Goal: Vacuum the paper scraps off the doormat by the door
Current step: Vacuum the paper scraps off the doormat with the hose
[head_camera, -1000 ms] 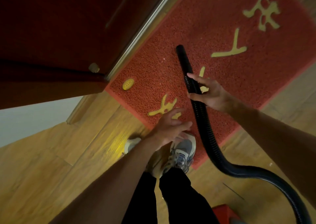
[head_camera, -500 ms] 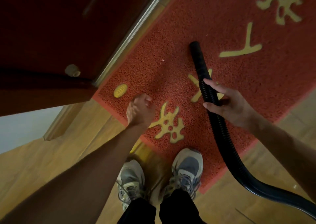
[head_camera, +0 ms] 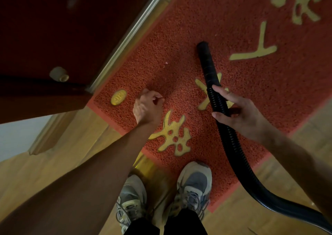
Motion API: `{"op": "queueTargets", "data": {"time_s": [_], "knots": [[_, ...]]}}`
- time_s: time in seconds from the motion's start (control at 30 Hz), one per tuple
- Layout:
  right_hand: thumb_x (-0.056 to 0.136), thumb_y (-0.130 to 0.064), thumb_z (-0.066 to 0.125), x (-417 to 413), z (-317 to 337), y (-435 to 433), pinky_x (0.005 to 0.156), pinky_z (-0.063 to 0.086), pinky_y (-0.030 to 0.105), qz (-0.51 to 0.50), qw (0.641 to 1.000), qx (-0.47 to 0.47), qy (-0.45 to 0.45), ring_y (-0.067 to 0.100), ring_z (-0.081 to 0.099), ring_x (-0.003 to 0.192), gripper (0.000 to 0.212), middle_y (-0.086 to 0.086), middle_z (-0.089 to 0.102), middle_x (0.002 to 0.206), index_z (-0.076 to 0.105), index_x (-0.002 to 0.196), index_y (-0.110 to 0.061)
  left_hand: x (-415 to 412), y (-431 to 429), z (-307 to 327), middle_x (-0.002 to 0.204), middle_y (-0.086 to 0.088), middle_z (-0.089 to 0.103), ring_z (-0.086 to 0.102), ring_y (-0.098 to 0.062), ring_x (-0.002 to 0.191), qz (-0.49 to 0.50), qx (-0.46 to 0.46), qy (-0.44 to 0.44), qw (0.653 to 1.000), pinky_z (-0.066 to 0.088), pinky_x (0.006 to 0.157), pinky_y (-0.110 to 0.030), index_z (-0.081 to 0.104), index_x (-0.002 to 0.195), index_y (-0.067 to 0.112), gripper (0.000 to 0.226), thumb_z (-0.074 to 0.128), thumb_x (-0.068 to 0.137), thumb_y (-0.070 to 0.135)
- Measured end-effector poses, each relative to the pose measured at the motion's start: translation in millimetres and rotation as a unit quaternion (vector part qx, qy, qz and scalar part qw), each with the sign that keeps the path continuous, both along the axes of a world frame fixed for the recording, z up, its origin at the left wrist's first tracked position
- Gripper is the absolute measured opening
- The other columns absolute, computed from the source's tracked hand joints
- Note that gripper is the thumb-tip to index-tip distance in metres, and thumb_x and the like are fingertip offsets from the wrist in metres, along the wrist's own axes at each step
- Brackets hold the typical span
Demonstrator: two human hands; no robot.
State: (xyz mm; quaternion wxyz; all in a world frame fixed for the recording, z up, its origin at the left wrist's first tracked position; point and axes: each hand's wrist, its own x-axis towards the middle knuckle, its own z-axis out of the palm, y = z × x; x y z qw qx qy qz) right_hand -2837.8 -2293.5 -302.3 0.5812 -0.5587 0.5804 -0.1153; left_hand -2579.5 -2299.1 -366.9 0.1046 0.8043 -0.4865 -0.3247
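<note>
1. Right hand (head_camera: 239, 114) is wrapped round the ribbed hose (head_camera: 231, 145), thumb on the near side and fingers over the top. The grip sits well back from the open end, which lies on the mat (head_camera: 233, 19).
2. Left hand (head_camera: 149, 107) has its fingers curled in, tips down on the mat near its door-side edge. A pale fleck shows at the tips. Cannot tell whether it pinches a scrap or only picks at the pile.
3. Scrap (head_camera: 166, 63): one small white bit on the mat, between the door (head_camera: 53, 28) and the hose end, near both. Any others are too small to see.
4. Judgement: the step in hand is clearing the door-side strip. Swing the hose end left onto the scrap, mouth flat to the pile. Looped pile probably traps paper, so pass slowly.
5. Slide the grip nearer the end for finer aim.
6. Risk: the left fingers lie in the hose's path. Lift them clear, or feed the fleck straight to the mouth.
</note>
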Motion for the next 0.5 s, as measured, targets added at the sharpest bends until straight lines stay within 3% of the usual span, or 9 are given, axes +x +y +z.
{"op": "queueTargets", "data": {"time_s": [0.1,0.2,0.3,0.4,0.5], "knots": [[0.087,-0.02,0.073,1.1,1.1,1.5,0.105,0.039,0.023,-0.003,1.0,0.005,0.001,-0.019,0.052,0.106,0.071,-0.026,0.052,0.137,0.04,0.147,-0.04,-2.8,-2.7,-0.5,0.099,0.002,0.068,0.065,-0.022,0.089,0.023,0.001,0.001,1.0,0.036,0.068,-0.027,0.074,0.082,0.021,0.007,0.079,0.083,0.027],[0.087,-0.018,0.073,1.8,-0.2,3.4,0.089,0.045,0.015,-0.012,1.0,0.011,0.001,-0.013,0.058,0.094,0.07,-0.033,0.06,0.114,0.041,0.146,-0.041,-5.4,-5.9,-2.4,0.101,0.0,0.067,0.063,-0.023,0.09,0.035,0.014,-0.009,0.999,0.034,0.067,-0.029,0.074,0.082,0.02,0.007,0.078,0.084,0.024],[0.086,-0.019,0.073,2.5,-2.1,5.1,0.094,0.051,0.028,-0.012,1.0,0.003,0.004,-0.002,0.062,0.099,0.07,-0.02,0.063,0.119,0.042,0.146,-0.04,-7.8,-7.3,-5.1,0.102,-0.001,0.067,0.063,-0.026,0.091,0.05,0.015,-0.011,0.999,0.036,0.066,-0.031,0.072,0.08,0.017,0.008,0.077,0.085,0.021],[0.087,-0.019,0.073,2.1,-0.7,4.7,0.104,0.048,0.032,-0.009,1.0,0.0,-0.005,0.0,0.059,0.113,0.07,-0.021,0.06,0.126,0.041,0.145,-0.041,-9.2,-7.7,-7.5,0.103,-0.002,0.067,0.063,-0.028,0.091,0.052,0.014,-0.013,0.998,0.034,0.065,-0.031,0.068,0.075,0.019,0.014,0.074,0.087,0.018],[0.086,-0.019,0.073,1.4,-1.1,5.0,0.102,0.05,0.036,-0.011,1.0,-0.002,0.002,-0.005,0.061,0.101,0.071,-0.02,0.062,0.123,0.041,0.146,-0.041,-7.3,-5.6,-11.0,0.105,-0.002,0.065,0.062,-0.03,0.093,0.024,0.004,-0.014,1.0,0.033,0.064,-0.032,0.066,0.075,0.018,0.016,0.068,0.09,0.012]]}}
